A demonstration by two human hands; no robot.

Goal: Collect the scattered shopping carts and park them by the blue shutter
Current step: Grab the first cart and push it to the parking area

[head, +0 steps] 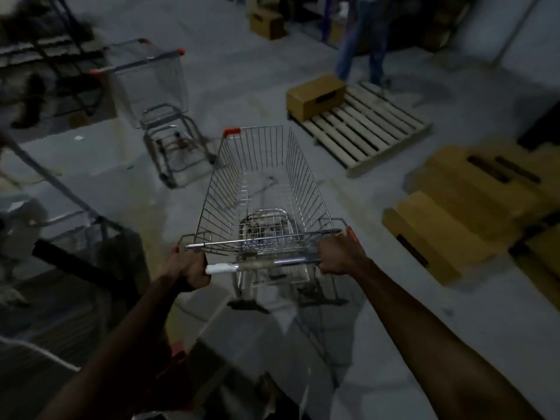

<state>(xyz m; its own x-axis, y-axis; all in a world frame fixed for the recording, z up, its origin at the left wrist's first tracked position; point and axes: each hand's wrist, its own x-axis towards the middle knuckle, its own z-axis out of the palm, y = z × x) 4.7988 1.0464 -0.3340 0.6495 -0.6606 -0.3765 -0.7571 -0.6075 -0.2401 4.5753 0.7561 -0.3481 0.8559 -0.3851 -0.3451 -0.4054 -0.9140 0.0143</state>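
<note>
An empty wire shopping cart [266,189] with red corner caps stands straight in front of me on the grey floor. My left hand [186,269] grips the left end of its handle bar [263,265]. My right hand [342,256] grips the right end of the same bar. A second shopping cart [151,86], also empty and with red caps, stands ahead to the left, apart from mine. No blue shutter is in view.
A wooden pallet [369,128] with a cardboard box [315,97] lies ahead right. Stacked cardboard boxes [472,207] sit at the right. A person's legs [363,47] stand beyond the pallet. Metal racks [54,56] and dark frames [85,237] crowd the left.
</note>
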